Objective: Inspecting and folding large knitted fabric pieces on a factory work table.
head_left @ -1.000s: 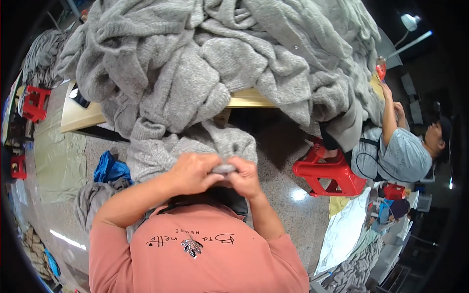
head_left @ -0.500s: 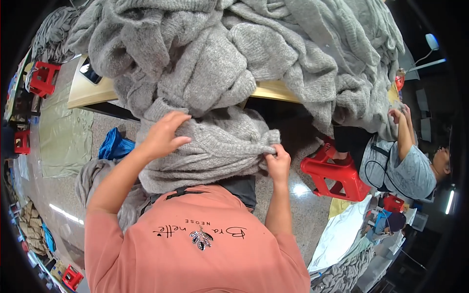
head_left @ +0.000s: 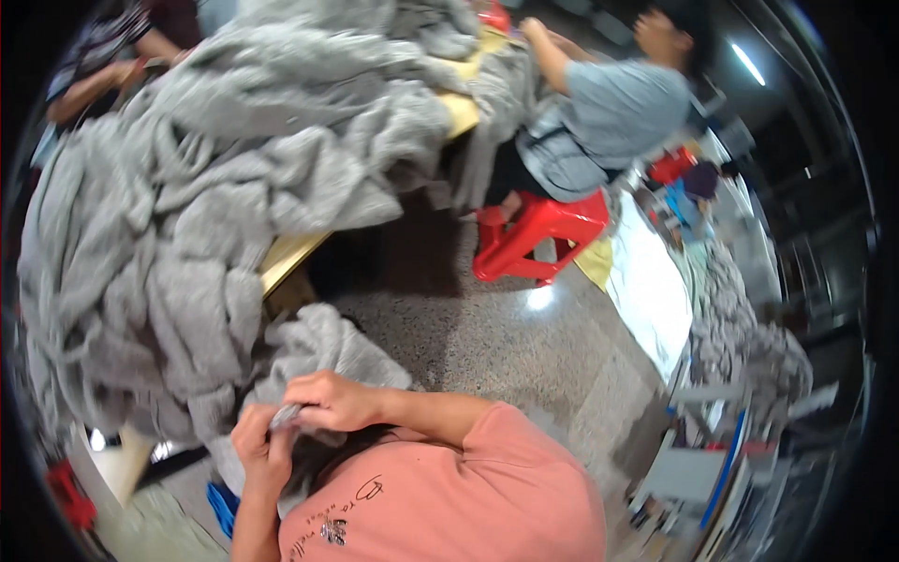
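A grey knit garment (head_left: 323,342) lies bunched over my lap, below the table's edge. My left hand (head_left: 260,442) and my right hand (head_left: 332,401) are close together on it, both closed, with a small gathered bit of the knit pinched between them. The fingertips are partly blurred. Beside the hands, a big heap of grey knitwear (head_left: 197,215) covers most of the table (head_left: 290,258) and hangs down over its front edge.
On a red plastic stool (head_left: 552,225) to the right sits a person in a grey shirt (head_left: 618,112), hands at the table. Another person's striped sleeve (head_left: 89,51) shows far left. A white sheet (head_left: 648,286) lies on the floor; blue cloth (head_left: 222,506) is at lower left.
My view has swung to the right. My hands were apart on the garment, the left one open on top; now they have come together and pinch one spot.
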### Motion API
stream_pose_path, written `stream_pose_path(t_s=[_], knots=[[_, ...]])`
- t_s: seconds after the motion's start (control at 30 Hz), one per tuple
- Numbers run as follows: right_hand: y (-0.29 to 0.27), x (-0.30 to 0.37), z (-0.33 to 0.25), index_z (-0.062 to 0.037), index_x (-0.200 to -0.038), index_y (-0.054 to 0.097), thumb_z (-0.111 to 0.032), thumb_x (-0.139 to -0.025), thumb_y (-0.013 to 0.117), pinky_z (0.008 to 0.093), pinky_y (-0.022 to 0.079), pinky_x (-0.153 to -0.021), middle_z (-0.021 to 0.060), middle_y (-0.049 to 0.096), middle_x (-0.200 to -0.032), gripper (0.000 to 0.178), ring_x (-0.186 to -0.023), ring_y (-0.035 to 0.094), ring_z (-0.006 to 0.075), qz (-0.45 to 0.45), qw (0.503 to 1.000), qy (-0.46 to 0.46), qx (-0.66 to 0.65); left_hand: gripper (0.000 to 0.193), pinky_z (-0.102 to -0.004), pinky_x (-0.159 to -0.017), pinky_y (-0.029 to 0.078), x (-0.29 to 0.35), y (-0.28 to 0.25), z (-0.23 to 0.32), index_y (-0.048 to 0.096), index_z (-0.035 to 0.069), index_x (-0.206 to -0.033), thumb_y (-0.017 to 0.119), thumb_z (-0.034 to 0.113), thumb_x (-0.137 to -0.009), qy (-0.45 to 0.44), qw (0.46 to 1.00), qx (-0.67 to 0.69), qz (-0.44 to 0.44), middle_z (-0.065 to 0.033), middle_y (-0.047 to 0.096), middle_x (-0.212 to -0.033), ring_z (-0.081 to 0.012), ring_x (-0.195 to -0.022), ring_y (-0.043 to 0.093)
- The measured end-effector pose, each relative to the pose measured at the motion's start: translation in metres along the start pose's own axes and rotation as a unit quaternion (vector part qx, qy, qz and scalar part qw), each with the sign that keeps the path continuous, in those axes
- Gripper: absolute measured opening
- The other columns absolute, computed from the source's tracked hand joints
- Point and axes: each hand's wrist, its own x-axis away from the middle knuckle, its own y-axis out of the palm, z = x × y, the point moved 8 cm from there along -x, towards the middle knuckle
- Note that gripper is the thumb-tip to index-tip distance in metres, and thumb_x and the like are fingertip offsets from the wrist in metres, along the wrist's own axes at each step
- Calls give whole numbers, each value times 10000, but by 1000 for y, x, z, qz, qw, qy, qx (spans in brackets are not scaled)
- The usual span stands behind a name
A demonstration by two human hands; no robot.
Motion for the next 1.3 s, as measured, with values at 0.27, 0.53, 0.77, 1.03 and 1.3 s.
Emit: stream_pose_path(t_s=[0.27,0.53,0.77,1.03,1.3], knots=[[7,11,13,8,-670,472,-45,-672,520,414,395,-550,174,509,-663,71,-633,516,358,96,994,3,57,61,-206,-495,337,35,10,-64,513,-6,-717,528,-3,-776,-144,985,92,25,9,483,-618,-46,-555,419],[12,18,42,13,-590,433,-52,-623,499,415,375,-518,173,482,-580,98,-576,497,351,103,990,44,84,53,-202,-478,330,40,32,-63,539,-12,-731,591,-1,-726,-189,975,114,-28,18,494,-615,-39,-566,427],[8,13,38,14,-582,438,-43,-597,493,410,358,-493,165,474,-565,80,-528,472,332,31,997,41,61,66,-181,-497,348,37,35,-68,576,-8,-743,566,-56,-699,-255,940,224,-29,20,536,-651,-26,-562,443],[9,23,31,17,-599,489,-66,-591,514,417,342,-474,189,495,-562,87,-511,473,356,104,992,0,78,112,-185,-502,368,33,41,-71,581,-14,-719,542,-99,-658,-281,923,260,-23,-5,574,-660,-42,-556,469],[25,24,51,16,-611,474,-85,-610,539,380,345,-470,183,453,-550,121,-487,481,262,47,997,54,11,148,-200,-518,399,53,31,-79,590,-20,-732,566,-91,-604,-362,880,306,20,-9,579,-675,-59,-565,493]])
